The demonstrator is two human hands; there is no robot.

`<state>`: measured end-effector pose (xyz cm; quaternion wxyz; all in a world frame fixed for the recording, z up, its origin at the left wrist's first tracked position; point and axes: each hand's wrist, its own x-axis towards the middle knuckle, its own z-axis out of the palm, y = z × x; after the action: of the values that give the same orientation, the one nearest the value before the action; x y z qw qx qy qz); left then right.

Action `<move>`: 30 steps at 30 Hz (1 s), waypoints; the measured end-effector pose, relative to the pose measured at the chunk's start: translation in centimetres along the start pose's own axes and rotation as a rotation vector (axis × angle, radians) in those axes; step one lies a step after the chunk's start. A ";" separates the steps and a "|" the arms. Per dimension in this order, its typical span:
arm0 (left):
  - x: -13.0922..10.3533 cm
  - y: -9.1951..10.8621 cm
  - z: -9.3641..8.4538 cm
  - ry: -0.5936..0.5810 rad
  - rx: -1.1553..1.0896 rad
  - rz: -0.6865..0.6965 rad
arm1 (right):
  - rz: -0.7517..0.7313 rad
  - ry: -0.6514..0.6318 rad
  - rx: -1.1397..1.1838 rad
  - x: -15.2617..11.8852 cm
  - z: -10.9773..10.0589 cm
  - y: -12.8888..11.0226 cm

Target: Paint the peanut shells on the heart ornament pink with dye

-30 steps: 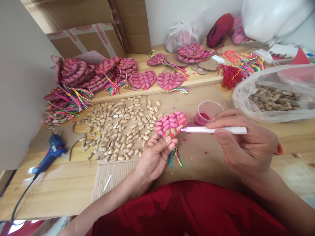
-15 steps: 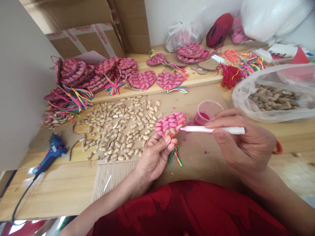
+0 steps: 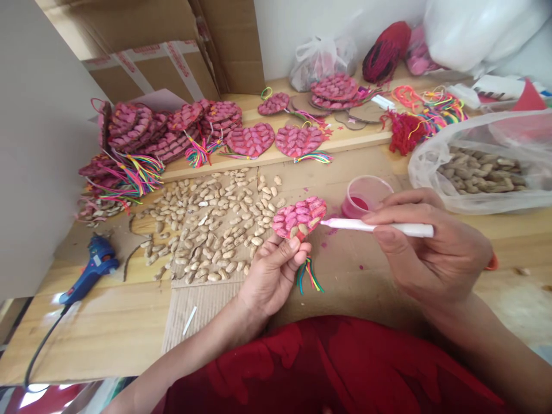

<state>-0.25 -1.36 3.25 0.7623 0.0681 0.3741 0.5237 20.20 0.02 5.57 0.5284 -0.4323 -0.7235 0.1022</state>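
Observation:
My left hand (image 3: pixel 276 267) pinches the lower edge of a small heart-shaped peanut ornament (image 3: pixel 299 217), thumb on top. Most of its peanut shells are painted pink, while a few near the bottom are bare tan. A multicoloured tassel (image 3: pixel 309 275) hangs beneath it. In my right hand (image 3: pixel 431 247) is a white paintbrush pen (image 3: pixel 379 226), its pink-stained tip close to the ornament's right edge; whether it touches I cannot tell. Just behind the pen stands a clear plastic cup (image 3: pixel 368 190) with pink paint at the bottom.
Loose peanuts (image 3: pixel 215 230) cover the cardboard at centre left. A blue glue gun (image 3: pixel 90 267) lies farther left with its cord. Finished peanut hearts (image 3: pixel 250 140) rest along the wooden ledge (image 3: pixel 357 137). A plastic bag of peanuts (image 3: pixel 483 167) stands at the right.
My right hand and the pen have shifted slightly right, the tip drawing a little away from the ornament. My left hand still holds the ornament in nearly the same spot.

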 end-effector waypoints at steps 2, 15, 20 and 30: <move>0.0 0.0 0.0 -0.003 -0.001 -0.003 | -0.010 -0.025 0.016 0.0 0.0 0.0; 0.2 0.0 -0.1 -0.006 0.004 0.002 | -0.077 -0.063 -0.019 0.0 0.0 -0.1; 0.1 0.0 -0.1 -0.015 0.009 0.001 | -0.070 -0.054 -0.054 0.0 0.0 0.0; 0.2 0.0 -0.2 -0.038 0.020 0.001 | -0.012 -0.032 0.026 0.0 0.1 0.0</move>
<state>-0.29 -1.28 3.04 0.7683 0.0858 0.3645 0.5191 20.10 0.08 5.52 0.5229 -0.4192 -0.7332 0.1154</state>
